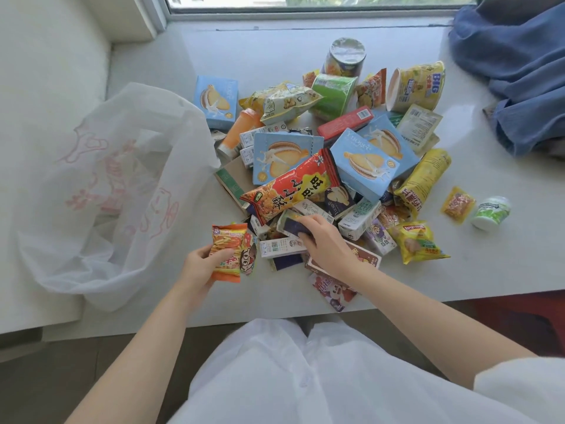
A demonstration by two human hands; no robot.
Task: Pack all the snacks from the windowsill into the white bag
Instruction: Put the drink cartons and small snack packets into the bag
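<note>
Left hand (201, 264) pinches orange snack packet (227, 252); white bag (122, 191) lies just left, mouth facing pile. Right hand (324, 240) grips dark packet (292, 225) in pile, farther from bag.

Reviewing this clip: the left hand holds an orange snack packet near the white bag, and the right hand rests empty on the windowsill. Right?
Not quite. The head view shows the right hand gripping a dark purple packet in the pile. The left hand does hold the orange snack packet near the white bag.

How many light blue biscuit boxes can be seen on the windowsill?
4. One light blue box lies at the pile's left back, one in the middle under the long red bag, two overlapping to its right. More may be buried.
</note>
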